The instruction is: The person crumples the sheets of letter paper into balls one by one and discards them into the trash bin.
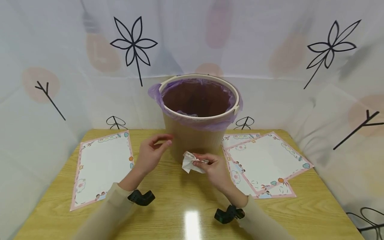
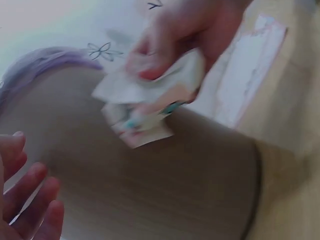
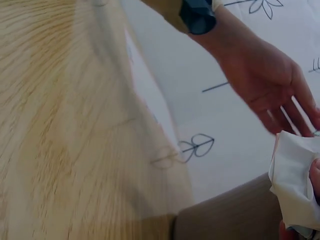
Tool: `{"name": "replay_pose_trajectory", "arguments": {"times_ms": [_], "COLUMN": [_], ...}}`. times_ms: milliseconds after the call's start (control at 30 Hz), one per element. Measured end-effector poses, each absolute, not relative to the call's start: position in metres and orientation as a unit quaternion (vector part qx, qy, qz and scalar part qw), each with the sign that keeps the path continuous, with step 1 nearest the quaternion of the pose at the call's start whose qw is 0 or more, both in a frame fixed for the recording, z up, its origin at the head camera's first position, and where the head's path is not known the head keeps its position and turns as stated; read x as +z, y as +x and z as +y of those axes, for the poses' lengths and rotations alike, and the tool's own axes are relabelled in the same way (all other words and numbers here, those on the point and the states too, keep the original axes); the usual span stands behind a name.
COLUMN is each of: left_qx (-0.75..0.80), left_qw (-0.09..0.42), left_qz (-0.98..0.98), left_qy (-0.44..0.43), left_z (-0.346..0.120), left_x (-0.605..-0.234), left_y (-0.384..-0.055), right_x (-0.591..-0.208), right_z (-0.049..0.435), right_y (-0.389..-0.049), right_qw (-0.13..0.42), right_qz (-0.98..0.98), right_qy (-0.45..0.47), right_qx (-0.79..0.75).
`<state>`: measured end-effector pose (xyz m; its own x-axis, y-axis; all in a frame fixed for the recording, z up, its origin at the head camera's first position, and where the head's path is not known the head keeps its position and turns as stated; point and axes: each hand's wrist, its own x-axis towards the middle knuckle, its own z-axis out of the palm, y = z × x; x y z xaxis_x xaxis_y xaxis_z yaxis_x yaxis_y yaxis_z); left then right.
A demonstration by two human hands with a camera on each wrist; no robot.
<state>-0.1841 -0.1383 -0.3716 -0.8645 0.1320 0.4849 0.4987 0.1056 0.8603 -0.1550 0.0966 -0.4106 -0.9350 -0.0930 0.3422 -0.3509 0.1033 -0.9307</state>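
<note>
A crumpled sheet of paper (image 1: 191, 162), white with bits of coloured print, is pinched in my right hand (image 1: 214, 170) in front of the bin. The left wrist view shows the same crumpled paper (image 2: 145, 102) between thumb and fingers. My left hand (image 1: 151, 151) is held near the bin's left side, its fingers loosely bent and nothing in them. Behind both hands stands a beige trash bin (image 1: 195, 140) with a purple liner bag (image 1: 154, 93) folded over its rim. The inside of the bin is dark, and its bottom cannot be seen.
To the left lies a sheet of paper with a decorated pink border (image 1: 103, 166). Overlapping bordered sheets (image 1: 267, 161) lie on the right. The wooden table (image 1: 168, 213) meets a white patterned cloth (image 1: 270, 100) at the back and sides.
</note>
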Motion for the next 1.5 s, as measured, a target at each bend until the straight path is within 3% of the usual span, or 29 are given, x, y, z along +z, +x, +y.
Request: {"name": "replay_pose_trajectory", "arguments": {"times_ms": [267, 467, 800, 1033, 1200, 1500], "left_qx": [-0.628, -0.583, -0.468, -0.467, -0.482, -0.483], "left_qw": [0.296, 0.349, 0.329, 0.351, 0.329, 0.313], "left_qz": [-0.690, -0.696, -0.770, -0.781, -0.789, -0.786], "left_qy": [-0.203, -0.235, -0.281, -0.219, -0.192, -0.223], "left_z": [-0.156, -0.158, -0.154, -0.151, -0.154, -0.154], "left_x": [-0.320, -0.274, -0.251, -0.265, -0.282, -0.292], "left_y": [-0.207, -0.212, -0.258, -0.255, -0.251, -0.251], "right_x": [-0.410, -0.410, -0.397, -0.380, -0.357, -0.318], "right_z": [0.123, 0.151, 0.198, 0.231, 0.248, 0.263], "right_y": [-0.154, -0.156, -0.166, -0.175, -0.183, -0.196], "right_qw": [0.093, 0.095, 0.128, 0.173, 0.199, 0.244], "right_qz": [-0.761, -0.770, -0.771, -0.760, -0.724, -0.669], "right_qy": [0.107, 0.081, 0.028, 0.016, 0.018, 0.081], "right_qx": [0.633, 0.626, 0.624, 0.626, 0.660, 0.697]}}
